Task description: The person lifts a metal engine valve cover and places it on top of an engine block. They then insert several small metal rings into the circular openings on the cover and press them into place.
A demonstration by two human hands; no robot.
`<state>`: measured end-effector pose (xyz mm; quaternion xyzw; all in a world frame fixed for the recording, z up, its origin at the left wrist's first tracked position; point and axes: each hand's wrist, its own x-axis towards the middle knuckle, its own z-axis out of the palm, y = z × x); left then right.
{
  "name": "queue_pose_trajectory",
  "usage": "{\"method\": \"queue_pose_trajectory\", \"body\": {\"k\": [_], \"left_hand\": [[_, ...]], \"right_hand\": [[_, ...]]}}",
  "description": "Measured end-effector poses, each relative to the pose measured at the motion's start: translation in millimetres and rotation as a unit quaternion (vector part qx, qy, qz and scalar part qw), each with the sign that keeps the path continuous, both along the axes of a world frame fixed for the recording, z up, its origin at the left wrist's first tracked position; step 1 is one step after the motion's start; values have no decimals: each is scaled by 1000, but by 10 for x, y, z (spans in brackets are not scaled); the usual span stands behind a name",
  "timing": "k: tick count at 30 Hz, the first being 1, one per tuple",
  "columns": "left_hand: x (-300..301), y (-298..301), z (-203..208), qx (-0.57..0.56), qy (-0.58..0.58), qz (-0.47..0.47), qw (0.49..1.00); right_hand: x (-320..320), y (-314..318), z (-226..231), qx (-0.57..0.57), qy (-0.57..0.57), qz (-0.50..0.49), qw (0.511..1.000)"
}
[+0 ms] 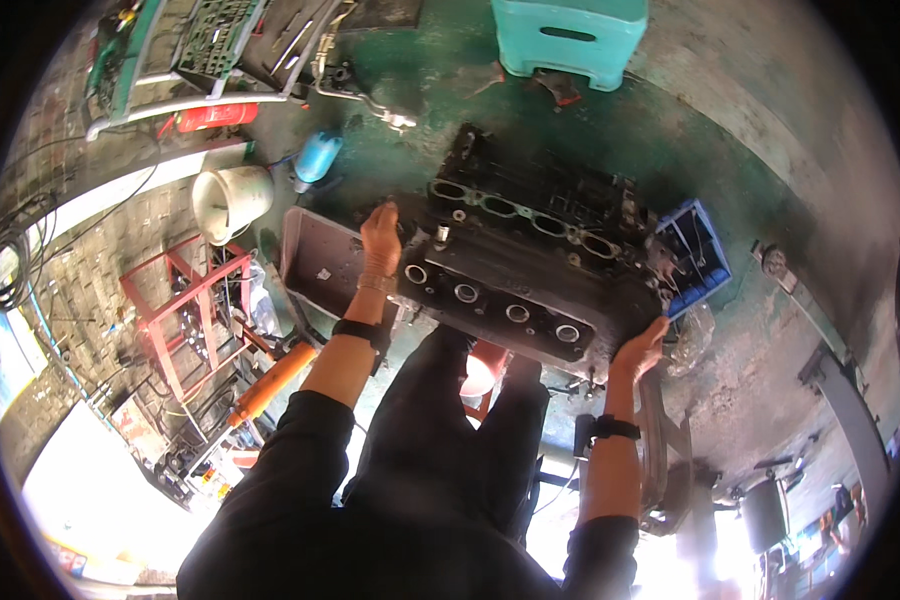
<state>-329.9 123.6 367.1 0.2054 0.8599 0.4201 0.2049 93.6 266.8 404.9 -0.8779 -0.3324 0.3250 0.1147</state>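
Observation:
In front of my legs is a dark engine, tilted in the view. Along its cover runs a row of several round ringed holes, and farther back lies a row of oval ports. At the engine's left end my left hand is closed on its edge, knuckles up. My right hand grips the near right corner, its fingertips partly hidden behind the casting. What bears the engine from below is hidden.
Left of the engine sits a shallow brown tray, with a white bucket and red metal frame beyond. A blue crate stands at the right. Farther off are a turquoise stool, blue bottle and red cylinder.

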Motion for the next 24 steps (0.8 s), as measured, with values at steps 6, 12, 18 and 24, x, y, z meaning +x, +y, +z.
{"method": "queue_pose_trajectory", "body": {"k": [6, 12, 18, 24], "left_hand": [[-223, -132, -165, -80, 271, -224, 933], [-212, -267, 490, -407, 336, -308, 792], [-687, -462, -120, -81, 136, -237, 958], [-1253, -496, -800, -45, -82, -107, 990]], "right_hand": [[-81, -24, 6, 47, -12, 17, 999], [16, -77, -131, -60, -54, 165, 983], [-177, -62, 72, 16, 33, -7, 999], [-284, -31, 117, 34, 14, 2, 999]]}}
